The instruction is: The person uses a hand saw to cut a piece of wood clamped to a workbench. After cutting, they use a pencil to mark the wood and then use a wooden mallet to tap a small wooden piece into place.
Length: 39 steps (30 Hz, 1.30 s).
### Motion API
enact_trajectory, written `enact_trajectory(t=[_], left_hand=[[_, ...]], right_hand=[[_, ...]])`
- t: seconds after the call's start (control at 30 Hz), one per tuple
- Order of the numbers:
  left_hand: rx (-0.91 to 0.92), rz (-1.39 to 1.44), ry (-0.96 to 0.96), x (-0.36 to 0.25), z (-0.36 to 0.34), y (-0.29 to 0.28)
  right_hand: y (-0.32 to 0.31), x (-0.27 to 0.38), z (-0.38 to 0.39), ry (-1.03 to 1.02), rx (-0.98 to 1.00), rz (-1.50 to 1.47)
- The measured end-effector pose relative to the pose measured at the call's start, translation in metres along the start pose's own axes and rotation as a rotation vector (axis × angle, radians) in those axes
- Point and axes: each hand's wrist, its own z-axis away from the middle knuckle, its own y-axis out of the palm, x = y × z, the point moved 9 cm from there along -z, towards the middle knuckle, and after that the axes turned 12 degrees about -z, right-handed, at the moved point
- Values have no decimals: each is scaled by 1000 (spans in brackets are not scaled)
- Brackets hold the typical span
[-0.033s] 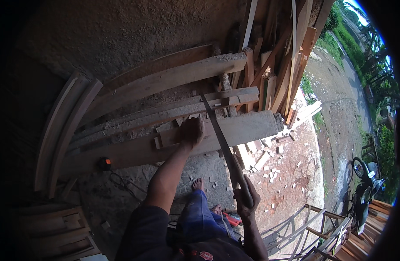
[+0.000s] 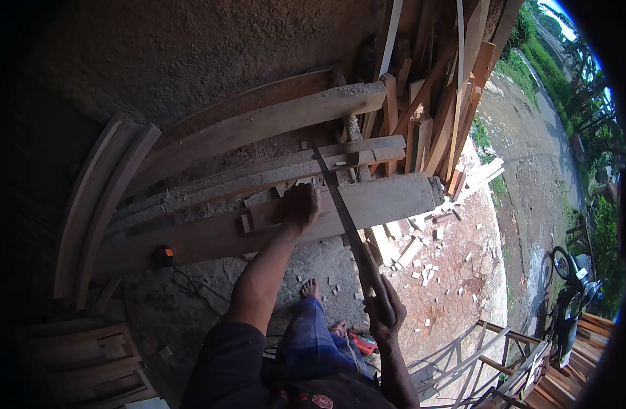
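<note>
A hand saw runs from low right up to the far side, its long dark blade crossing the wide plank. My right hand is wrapped round its handle at the near end. To the left of the blade, my left hand is closed on a short piece of wood lying on the plank. My fingers hide part of that piece. Beyond it, the blade's far end passes over narrow wooden strips. Whether the teeth touch the wood I cannot tell.
Another thick board lies farther back. Long timbers lean at the upper right. A tape measure sits on the plank's left part. Offcuts litter the ground. A red tool lies by my feet; a motorbike stands at far right.
My right hand and the saw have shifted very slightly away from me. My left hand and the wood under it have stayed in place.
</note>
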Motion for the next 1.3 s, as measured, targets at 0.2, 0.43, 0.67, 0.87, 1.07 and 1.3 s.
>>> enact_trajectory(t=[0.2,0.43,0.67,0.87,1.07,1.3], left_hand=[[-199,-100,-64,9,-4,9],[-218,71,-134,8,-3,3],[-180,-9,-66,10,-10,18],[-190,88,-146,14,-9,18],[-143,100,-193,10,-7,6],[-220,53,-143,13,-7,6]], right_hand=[[1,5,4,38,34,1],[-7,3,18,82,56,-15],[-12,-8,22,-12,78,42],[-12,-17,25,136,117,-35],[-8,-20,31,105,117,-4],[2,7,34,-152,99,199]])
